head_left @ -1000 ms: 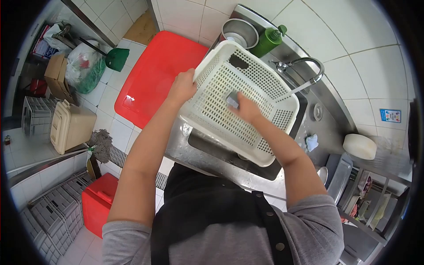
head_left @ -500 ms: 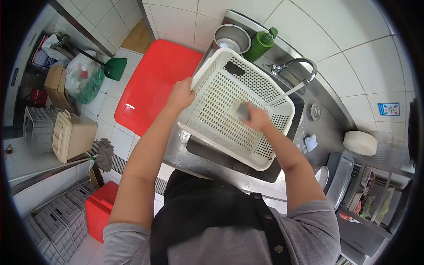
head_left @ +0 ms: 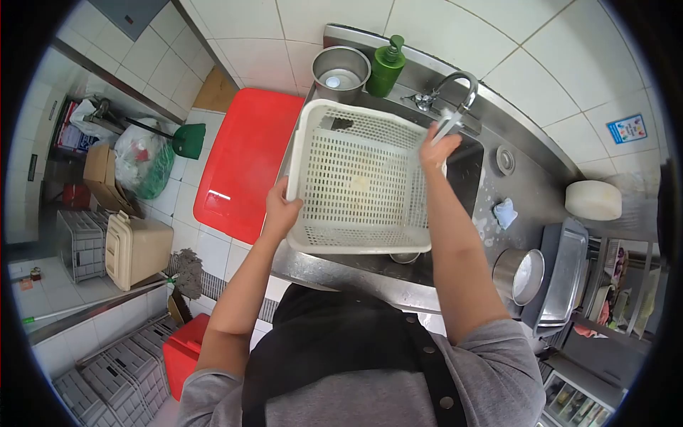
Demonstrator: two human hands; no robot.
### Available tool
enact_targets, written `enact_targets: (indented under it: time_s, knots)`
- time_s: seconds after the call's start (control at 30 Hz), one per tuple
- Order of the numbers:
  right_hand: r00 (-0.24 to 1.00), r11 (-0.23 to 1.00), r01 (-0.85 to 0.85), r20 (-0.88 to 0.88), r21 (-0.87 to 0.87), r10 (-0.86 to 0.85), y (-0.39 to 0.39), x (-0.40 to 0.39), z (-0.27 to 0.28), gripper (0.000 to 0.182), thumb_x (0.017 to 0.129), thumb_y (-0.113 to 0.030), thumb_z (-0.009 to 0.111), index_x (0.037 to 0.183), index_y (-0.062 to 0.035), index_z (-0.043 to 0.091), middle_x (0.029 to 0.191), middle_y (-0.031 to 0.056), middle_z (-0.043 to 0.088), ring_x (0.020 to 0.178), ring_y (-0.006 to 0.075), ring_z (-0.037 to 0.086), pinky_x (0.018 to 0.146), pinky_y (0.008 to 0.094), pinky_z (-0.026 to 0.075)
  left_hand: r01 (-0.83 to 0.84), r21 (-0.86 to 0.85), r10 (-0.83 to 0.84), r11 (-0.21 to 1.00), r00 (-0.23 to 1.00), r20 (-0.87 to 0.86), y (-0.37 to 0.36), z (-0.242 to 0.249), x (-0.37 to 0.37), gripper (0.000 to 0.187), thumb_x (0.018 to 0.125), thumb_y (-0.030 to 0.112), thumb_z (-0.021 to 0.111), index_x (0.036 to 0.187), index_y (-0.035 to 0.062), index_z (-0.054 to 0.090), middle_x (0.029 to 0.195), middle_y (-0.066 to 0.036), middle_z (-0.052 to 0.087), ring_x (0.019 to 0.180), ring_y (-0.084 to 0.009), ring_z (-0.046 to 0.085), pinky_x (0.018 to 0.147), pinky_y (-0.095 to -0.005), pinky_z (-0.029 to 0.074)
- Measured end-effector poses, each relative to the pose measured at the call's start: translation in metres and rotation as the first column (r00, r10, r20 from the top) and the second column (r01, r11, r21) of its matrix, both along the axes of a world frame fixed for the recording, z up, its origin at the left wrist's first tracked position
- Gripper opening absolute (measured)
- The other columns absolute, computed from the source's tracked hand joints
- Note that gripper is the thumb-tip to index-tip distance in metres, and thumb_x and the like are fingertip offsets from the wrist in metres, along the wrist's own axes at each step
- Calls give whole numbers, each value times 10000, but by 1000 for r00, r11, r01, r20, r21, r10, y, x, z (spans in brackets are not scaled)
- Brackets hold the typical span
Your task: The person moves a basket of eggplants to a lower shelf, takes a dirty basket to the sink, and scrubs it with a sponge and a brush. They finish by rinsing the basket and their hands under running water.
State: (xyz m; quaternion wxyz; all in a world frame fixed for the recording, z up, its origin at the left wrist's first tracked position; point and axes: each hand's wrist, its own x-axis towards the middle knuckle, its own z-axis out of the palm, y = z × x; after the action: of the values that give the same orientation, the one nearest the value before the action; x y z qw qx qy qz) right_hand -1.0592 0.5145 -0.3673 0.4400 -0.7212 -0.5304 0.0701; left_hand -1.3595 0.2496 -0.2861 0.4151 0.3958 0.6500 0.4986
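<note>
White perforated basket [head_left: 356,250] lies open side up over the sink [head_left: 466,174], with a pale yellowish patch on its base. The left hand [head_left: 284,208] clasps its left rim, thumb over the edge. The right hand [head_left: 439,147] is at the far right corner, under the curved tap [head_left: 474,87]; blur and splashing water make it impossible to tell whether its fingers hold anything. Beyond the basket, a steel pot [head_left: 329,91] and a green pump bottle [head_left: 385,72] stand side by side. On the tiled wall [head_left: 498,35], a blue sticker [head_left: 627,129] shows small colourful figures, its lettering too small to read. Far left, printed packaging [head_left: 62,132] sits behind a cardboard box [head_left: 97,167], its words illegible.
</note>
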Motion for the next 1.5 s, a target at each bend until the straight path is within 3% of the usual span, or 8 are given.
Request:
enact_targets:
  time_s: [0.27, 0.4, 0.47, 0.7, 0.9, 1.03, 1.23, 1.5]
  knots:
    - [782, 763, -618, -53, -189, 621, -77, -114, 40, 644, 847, -356, 722, 1217, 88, 439, 1260, 258, 488, 1173, 443, 466, 956, 558, 353, 16, -68, -10, 998, 996, 88, -4, 16, 51, 360, 716, -102, 518, 1056, -23, 606, 948, -119, 688, 863, -166, 674, 746, -277, 521]
    - [974, 1000, 21, 224, 7, -22, -43, -52, 3, 514, 864, -352, 731, 1078, 46, 488, 1049, 279, 574, 1019, 456, 557, 880, 509, 432, -32, -27, 30, 999, 998, -61, -13, 39, 50, 341, 718, -110, 518, 1036, -24, 603, 925, -111, 681, 839, -163, 667, 739, -279, 518]
    - [977, 963, 56, -184, -265, -108, -33, 0, 17, 516, 887, -388, 698, 1061, 61, 513, 1053, 293, 591, 1030, 462, 572, 896, 496, 445, -75, -47, 76, 996, 996, 39, -16, 68, 51, 318, 716, -116, 517, 1008, -18, 598, 907, -100, 667, 830, -154, 652, 741, -273, 506]
    - [917, 906, -385, 34, -172, 396, -50, -26, 27, 571, 909, -394, 655, 1153, 68, 424, 1085, 332, 566, 1040, 487, 568, 895, 520, 442, -16, -44, 17, 999, 1000, 19, -8, 59, 81, 254, 690, -91, 551, 933, -21, 579, 810, -85, 630, 808, -149, 631, 730, -258, 474]
    - [970, 982, -172, -190, -82, 154, -38, -10, 4, 503, 891, -247, 701, 1135, 110, 442, 1188, 327, 515, 1153, 436, 520, 967, 464, 426, 50, 13, -50, 999, 999, -16, -12, 79, 98, 280, 689, -107, 531, 950, -21, 581, 834, -88, 641, 823, -128, 625, 725, -240, 471]
    - [474, 888, 329, -758, -320, -448, -26, -5, -28, 554, 916, -265, 681, 1165, 136, 391, 1167, 308, 543, 1060, 409, 595, 929, 443, 461, 49, -7, -49, 999, 995, -87, -23, 75, 91, 289, 690, -108, 528, 959, -18, 580, 847, -89, 640, 829, -134, 625, 729, -247, 472]
    - [934, 943, -298, -249, -147, 256, -66, -45, -15, 562, 910, -350, 680, 1151, 102, 450, 1104, 318, 593, 1002, 436, 616, 895, 458, 474, -5, -21, 3, 1000, 997, -71, -22, 85, 92, 271, 665, -119, 526, 912, -10, 553, 859, -75, 616, 866, -135, 604, 795, -265, 463]
    - [941, 983, -155, -318, -100, 116, -74, -48, -19, 556, 885, -301, 699, 1185, 92, 444, 1140, 321, 552, 1077, 443, 562, 947, 475, 431, -23, -5, 21, 1000, 985, -171, -24, 86, 90, 198, 689, -94, 548, 863, 0, 548, 732, -68, 604, 696, -103, 572, 647, -256, 448]
